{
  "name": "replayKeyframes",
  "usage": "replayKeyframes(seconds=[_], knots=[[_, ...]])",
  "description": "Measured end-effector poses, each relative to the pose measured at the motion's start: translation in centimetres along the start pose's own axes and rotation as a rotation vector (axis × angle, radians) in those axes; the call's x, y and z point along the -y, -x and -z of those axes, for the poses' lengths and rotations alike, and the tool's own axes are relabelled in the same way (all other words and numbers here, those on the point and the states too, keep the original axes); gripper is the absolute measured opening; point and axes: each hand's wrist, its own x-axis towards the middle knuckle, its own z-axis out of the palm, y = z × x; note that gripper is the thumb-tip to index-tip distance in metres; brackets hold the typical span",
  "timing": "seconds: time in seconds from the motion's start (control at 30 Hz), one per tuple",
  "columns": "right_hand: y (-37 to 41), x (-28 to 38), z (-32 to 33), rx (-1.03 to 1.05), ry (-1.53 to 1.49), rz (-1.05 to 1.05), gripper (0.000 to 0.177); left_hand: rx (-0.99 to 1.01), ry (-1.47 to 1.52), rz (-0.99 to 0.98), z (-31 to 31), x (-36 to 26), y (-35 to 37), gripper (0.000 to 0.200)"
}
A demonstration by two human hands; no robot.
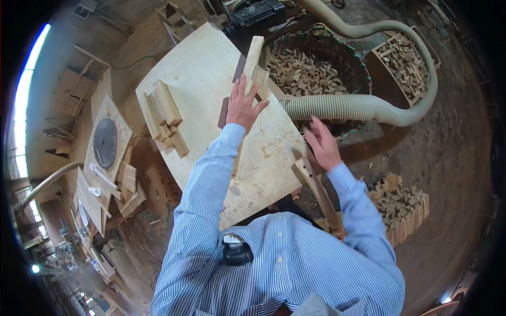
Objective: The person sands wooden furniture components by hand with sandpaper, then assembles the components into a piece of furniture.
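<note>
My left hand [245, 107] lies with spread fingers over a jig of dark and pale wood on the pale worktable [211, 68]. A long light wooden bar [255, 55] extends beyond its fingertips. What lies under the palm is hidden. Past the table's right edge is my right hand [325, 147], its thumb and fingers apart and slightly blurred, with nothing visible in them. It is just below a ribbed hose [337, 107]. On the table's left side rests a small stack of wooden strips [167, 105].
Behind the hose stands a wicker basket [363, 63] of wood offcuts. A box of offcuts [403, 66] is farther right. A slanted wooden post [319, 192] rises beside the table's right corner, near stacked blocks [403, 208]. A round saw blade [105, 142] lies on a left-hand board.
</note>
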Motion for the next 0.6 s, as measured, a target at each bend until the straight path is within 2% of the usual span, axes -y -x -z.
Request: replayKeyframes(seconds=[0.1,0.17,0.23,0.3,0.47,0.6], knots=[[9.1,-0.1,3.8,0.037,0.176,-0.128,0.062,-0.003,0.013,0.006,0.1,0.2,-0.4,0.071],[14.2,-1.5,5.0,0.039,0.337,-0.079,0.065,-0.008,0.012,0.014,0.5,0.4,-0.7,0.071],[17.6,-0.1,5.5,0.192,0.24,-0.428,0.066,0.013,0.025,0.041,0.7,0.6,-1.0,0.072],[18.7,1.5,4.5,0.265,0.231,-0.378,0.066,0.029,0.022,0.049,1.1,1.0,-1.4,0.072],[18.6,0.6,1.4,0.165,0.353,-0.321,0.048,0.044,-0.001,0.071,1.5,2.1,-2.7,0.072],[16.9,1.1,0.2,0.143,0.402,-0.362,0.047,0.038,0.023,0.074,1.5,3.7,-4.2,0.073]])
